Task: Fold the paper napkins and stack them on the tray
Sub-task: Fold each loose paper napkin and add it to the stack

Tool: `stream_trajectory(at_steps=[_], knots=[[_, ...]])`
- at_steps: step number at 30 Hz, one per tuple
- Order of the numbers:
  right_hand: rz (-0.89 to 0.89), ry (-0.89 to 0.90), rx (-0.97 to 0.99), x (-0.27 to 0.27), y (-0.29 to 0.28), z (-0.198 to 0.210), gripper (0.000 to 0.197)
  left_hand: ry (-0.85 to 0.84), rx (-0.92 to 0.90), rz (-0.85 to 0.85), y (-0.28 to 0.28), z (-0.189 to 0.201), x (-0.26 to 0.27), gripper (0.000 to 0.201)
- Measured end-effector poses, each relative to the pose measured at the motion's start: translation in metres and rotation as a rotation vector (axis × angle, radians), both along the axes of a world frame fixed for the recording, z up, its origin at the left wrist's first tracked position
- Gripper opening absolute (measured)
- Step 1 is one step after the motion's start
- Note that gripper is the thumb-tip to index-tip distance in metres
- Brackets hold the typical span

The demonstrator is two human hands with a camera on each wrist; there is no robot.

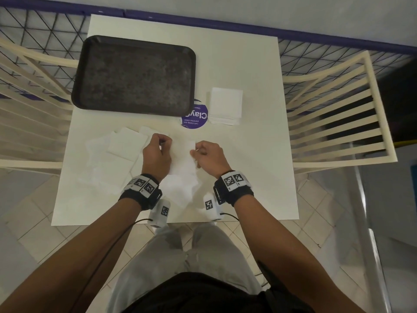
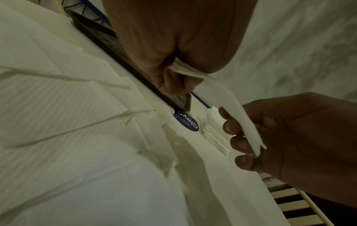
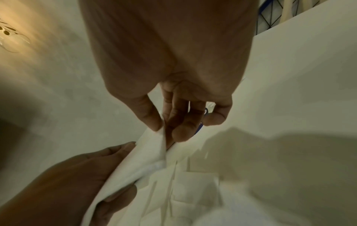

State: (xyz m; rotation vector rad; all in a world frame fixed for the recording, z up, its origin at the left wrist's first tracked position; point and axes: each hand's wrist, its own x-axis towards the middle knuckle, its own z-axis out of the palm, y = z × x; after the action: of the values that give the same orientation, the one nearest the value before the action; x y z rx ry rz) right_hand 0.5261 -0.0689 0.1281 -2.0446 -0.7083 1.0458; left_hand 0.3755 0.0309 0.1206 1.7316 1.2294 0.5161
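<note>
A white paper napkin (image 1: 182, 158) hangs lifted above the table between both hands. My left hand (image 1: 158, 152) pinches its left upper corner. My right hand (image 1: 206, 155) pinches the right upper corner. In the left wrist view the napkin (image 2: 230, 97) runs as a strip from my left hand (image 2: 179, 68) to the right hand (image 2: 270, 131). In the right wrist view thumb and fingers of my right hand (image 3: 164, 122) nip the napkin (image 3: 142, 154). The dark tray (image 1: 135, 75) lies at the far left with nothing on it. Several loose napkins (image 1: 117, 152) lie spread at the left.
A neat stack of napkins (image 1: 225, 105) sits at the right of the tray, beside a round purple sticker (image 1: 195, 117). The white table (image 1: 248, 64) has cream slatted chairs (image 1: 338, 114) on both sides. A black wire fence runs behind it.
</note>
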Motion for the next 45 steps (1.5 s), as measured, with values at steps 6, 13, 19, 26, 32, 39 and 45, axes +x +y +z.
stream_trajectory(at_steps=[6,13,19,26,32,39,45], knots=[[-0.021,-0.141,0.012,0.037,0.010,0.003,0.015,-0.025,-0.149,-0.009,0.000,-0.001,0.004,0.026],[-0.215,-0.336,0.028,0.127,0.039,0.010,0.020,0.123,-0.256,-0.147,-0.003,-0.023,-0.012,0.014],[-0.308,-0.371,-0.029,0.172,0.060,-0.002,0.021,0.304,-0.203,-0.246,-0.006,-0.042,-0.026,0.008],[-0.306,-0.378,-0.077,0.183,0.068,-0.013,0.019,0.403,-0.129,-0.278,-0.011,-0.049,-0.027,0.008],[-0.363,-0.395,-0.059,0.179,0.066,-0.014,0.025,0.394,-0.140,-0.230,-0.010,-0.050,-0.023,0.011],[-0.424,-0.472,0.130,0.136,0.048,-0.018,0.026,0.416,-0.107,-0.192,-0.002,-0.047,-0.025,0.030],[-0.229,-0.430,0.146,0.069,0.030,-0.033,0.025,0.434,-0.084,-0.331,-0.003,-0.044,-0.031,0.022]])
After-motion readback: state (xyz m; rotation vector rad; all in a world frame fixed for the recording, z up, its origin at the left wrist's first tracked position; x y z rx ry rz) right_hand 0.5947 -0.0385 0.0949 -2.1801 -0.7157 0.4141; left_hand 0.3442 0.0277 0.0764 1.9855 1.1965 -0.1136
